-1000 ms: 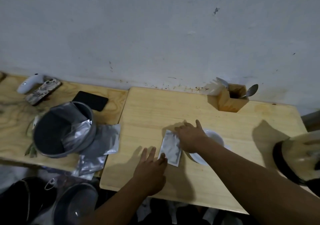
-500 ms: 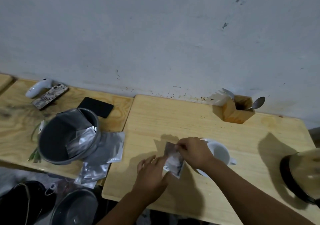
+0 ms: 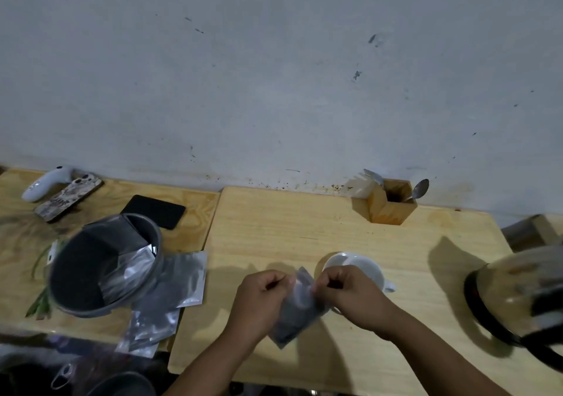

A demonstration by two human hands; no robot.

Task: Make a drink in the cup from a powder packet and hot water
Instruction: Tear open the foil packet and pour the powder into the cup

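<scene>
A silvery powder packet hangs above the wooden table, held at its top edge by both hands. My left hand pinches the packet's top left corner and my right hand pinches the top right. Just behind my right hand stands a white cup, partly hidden by it, with its handle to the right. A kettle with a dark base sits blurred at the table's right edge.
A wooden holder with a spoon and a fork stands by the wall. On the left table are a grey bucket holding foil packets, loose packets beside it, a black phone, a patterned phone and a white controller.
The packet lay flat on the table under both hands; both hands have lifted it off the table and now hold it upright by its top edge in front of the cup.
</scene>
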